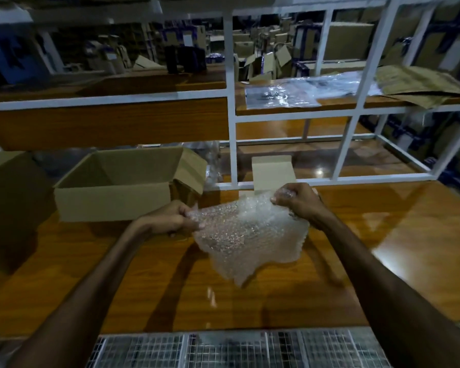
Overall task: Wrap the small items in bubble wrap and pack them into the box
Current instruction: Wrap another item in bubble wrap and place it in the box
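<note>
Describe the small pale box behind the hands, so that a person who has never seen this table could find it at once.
Start at the wooden table and go to its far edge, where the white metal frame stands. The small pale box sits there, just beyond the bubble wrap held by both hands. Unlike the big open brown carton to its left, it is closed, lighter in colour and much smaller.

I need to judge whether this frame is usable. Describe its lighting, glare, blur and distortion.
Head view: dim overall, the shelves at the back dark and soft. Bright glare patches on the glossy table at right. Wide-angle bending curves the white frame. The hands and bubble wrap are lit well enough to read, though the wrap's highlights wash out some detail; the box looks slightly soft.
</note>
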Tool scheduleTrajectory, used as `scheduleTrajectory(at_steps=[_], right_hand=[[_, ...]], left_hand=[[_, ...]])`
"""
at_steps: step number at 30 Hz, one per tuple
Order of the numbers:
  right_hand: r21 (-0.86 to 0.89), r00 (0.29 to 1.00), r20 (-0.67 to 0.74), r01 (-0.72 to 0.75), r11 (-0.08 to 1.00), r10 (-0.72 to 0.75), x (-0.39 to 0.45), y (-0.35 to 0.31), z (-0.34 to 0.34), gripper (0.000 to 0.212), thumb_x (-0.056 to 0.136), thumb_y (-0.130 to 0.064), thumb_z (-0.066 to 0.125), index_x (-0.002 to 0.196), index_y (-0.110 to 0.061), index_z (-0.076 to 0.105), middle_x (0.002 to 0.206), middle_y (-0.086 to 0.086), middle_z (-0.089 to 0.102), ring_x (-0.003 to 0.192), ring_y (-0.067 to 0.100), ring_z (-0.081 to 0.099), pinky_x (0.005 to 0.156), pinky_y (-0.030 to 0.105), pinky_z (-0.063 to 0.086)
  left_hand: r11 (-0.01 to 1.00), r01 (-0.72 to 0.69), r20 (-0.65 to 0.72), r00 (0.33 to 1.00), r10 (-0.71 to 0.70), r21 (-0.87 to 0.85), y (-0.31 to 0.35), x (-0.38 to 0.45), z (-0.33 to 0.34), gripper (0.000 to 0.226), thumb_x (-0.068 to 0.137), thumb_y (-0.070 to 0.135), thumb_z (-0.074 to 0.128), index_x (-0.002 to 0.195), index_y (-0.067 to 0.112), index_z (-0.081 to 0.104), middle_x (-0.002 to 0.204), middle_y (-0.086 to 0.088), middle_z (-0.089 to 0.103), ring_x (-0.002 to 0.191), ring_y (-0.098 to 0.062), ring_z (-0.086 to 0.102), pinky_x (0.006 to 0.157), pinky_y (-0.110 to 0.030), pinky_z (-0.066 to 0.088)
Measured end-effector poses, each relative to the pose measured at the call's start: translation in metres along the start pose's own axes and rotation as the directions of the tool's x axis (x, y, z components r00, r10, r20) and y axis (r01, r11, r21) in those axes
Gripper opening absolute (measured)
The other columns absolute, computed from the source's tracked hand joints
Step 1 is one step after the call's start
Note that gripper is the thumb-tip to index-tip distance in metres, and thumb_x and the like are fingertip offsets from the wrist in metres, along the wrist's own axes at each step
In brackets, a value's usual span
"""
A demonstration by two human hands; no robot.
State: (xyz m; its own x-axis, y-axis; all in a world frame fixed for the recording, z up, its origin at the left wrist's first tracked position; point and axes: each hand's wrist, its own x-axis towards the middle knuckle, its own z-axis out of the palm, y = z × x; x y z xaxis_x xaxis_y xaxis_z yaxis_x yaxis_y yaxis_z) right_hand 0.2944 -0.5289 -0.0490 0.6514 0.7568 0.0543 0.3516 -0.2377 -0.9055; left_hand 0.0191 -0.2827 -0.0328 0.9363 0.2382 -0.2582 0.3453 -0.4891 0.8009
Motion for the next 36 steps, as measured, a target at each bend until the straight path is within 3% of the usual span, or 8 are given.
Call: scheduleTrajectory(at_steps=[7, 11, 15, 19, 24, 28, 32, 36], right_hand=[[-0.067, 0.980, 0.074, -0.181, 0.981, 0.186, -0.033, 0.047, -0.014, 0.017, 0.087, -0.020, 0.082, 0.095, -0.005, 0.078, 0.100, 0.008, 0.077, 0.100, 0.026, 0.072, 0.089, 0.043, 0.059], [-0.090, 0.964, 0.048, -0.257, 0.962, 0.262, -0.050, 0.065, -0.029, 0.012, 0.094, -0.016, 0.075, 0.103, -0.009, 0.075, 0.098, 0.005, 0.073, 0.086, 0.018, 0.067, 0.066, 0.027, 0.051], [-0.120, 0.946, -0.009, -0.323, 0.939, 0.324, -0.056, 0.079, -0.041, 0.009, 0.099, -0.012, 0.066, 0.108, -0.010, 0.070, 0.094, 0.007, 0.069, 0.078, 0.018, 0.063, 0.059, 0.026, 0.047], [-0.203, 0.958, -0.074, -0.285, 0.937, 0.276, -0.045, 0.102, -0.035, 0.010, 0.103, -0.021, 0.062, 0.101, -0.015, 0.070, 0.096, 0.010, 0.072, 0.083, 0.029, 0.068, 0.062, 0.032, 0.053], [-0.210, 0.937, -0.181, -0.334, 0.919, 0.299, -0.034, 0.136, -0.021, 0.045, 0.095, -0.008, 0.068, 0.138, -0.013, 0.055, 0.130, 0.012, 0.062, 0.104, 0.025, 0.064, 0.075, 0.034, 0.057], [-0.560, 0.951, -0.230, -0.302, 0.772, 0.205, -0.051, 0.144, 0.007, 0.060, 0.091, -0.022, 0.073, 0.145, -0.021, 0.048, 0.144, 0.012, 0.052, 0.117, 0.032, 0.060, 0.090, 0.042, 0.055], [-0.776, 0.995, -0.023, 0.045, 0.629, -0.099, -0.087, 0.166, 0.072, 0.060, 0.091, -0.020, 0.075, 0.146, -0.014, 0.050, 0.151, 0.016, 0.050, 0.124, 0.034, 0.061, 0.100, 0.048, 0.056], [-0.779, 0.978, 0.155, 0.033, 0.626, 0.142, -0.100, 0.185, 0.112, 0.067, 0.105, -0.048, 0.047, 0.163, -0.026, 0.023, 0.174, 0.009, 0.006, 0.160, 0.033, 0.013, 0.127, 0.056, 0.013]], left_hand=[[0.984, 0.151, -0.089, 0.986, -0.143, 0.091, -0.037, -0.016, 0.011, 0.049, 0.092, 0.026, 0.080, 0.048, 0.027, 0.057, 0.052, 0.009, 0.049, 0.050, -0.006, 0.043, 0.059, -0.029, 0.035], [0.978, 0.208, -0.190, 0.959, -0.209, -0.029, -0.050, -0.022, 0.012, 0.035, 0.094, 0.019, 0.076, 0.061, 0.027, 0.068, 0.067, 0.007, 0.067, 0.072, -0.010, 0.064, 0.070, -0.032, 0.051], [0.865, 0.133, -0.284, 0.911, -0.299, -0.485, -0.067, -0.020, 0.023, 0.025, 0.097, 0.005, 0.069, 0.073, 0.010, 0.062, 0.087, -0.021, 0.075, 0.091, -0.032, 0.074, 0.078, -0.045, 0.063], [0.952, 0.137, -0.439, 0.863, -0.251, -0.274, -0.076, 0.008, 0.087, 0.012, 0.093, 0.013, 0.078, 0.088, 0.011, 0.067, 0.086, -0.003, 0.071, 0.086, -0.023, 0.069, 0.062, -0.033, 0.055], [0.981, 0.122, -0.267, 0.950, -0.160, -0.153, -0.082, 0.043, 0.179, 0.047, 0.089, 0.018, 0.077, 0.130, 0.032, 0.058, 0.127, 0.011, 0.059, 0.108, -0.012, 0.063, 0.076, -0.026, 0.057], [0.838, 0.102, -0.282, 0.957, 0.064, 0.536, -0.078, 0.053, 0.221, 0.032, 0.091, 0.019, 0.053, 0.120, 0.034, 0.056, 0.132, 0.002, 0.054, 0.118, -0.016, 0.049, 0.101, -0.042, 0.050], [0.823, 0.100, -0.253, 0.966, 0.055, 0.559, -0.060, 0.059, 0.259, 0.056, 0.102, 0.033, 0.050, 0.156, 0.025, 0.035, 0.167, -0.005, 0.027, 0.155, -0.033, 0.019, 0.127, -0.054, 0.020], [0.785, 0.159, -0.172, 0.983, -0.068, 0.599, -0.061, 0.073, 0.279, 0.077, 0.098, 0.064, 0.007, 0.166, 0.030, -0.005, 0.173, -0.010, -0.016, 0.158, -0.030, -0.021, 0.128, -0.052, -0.012]])
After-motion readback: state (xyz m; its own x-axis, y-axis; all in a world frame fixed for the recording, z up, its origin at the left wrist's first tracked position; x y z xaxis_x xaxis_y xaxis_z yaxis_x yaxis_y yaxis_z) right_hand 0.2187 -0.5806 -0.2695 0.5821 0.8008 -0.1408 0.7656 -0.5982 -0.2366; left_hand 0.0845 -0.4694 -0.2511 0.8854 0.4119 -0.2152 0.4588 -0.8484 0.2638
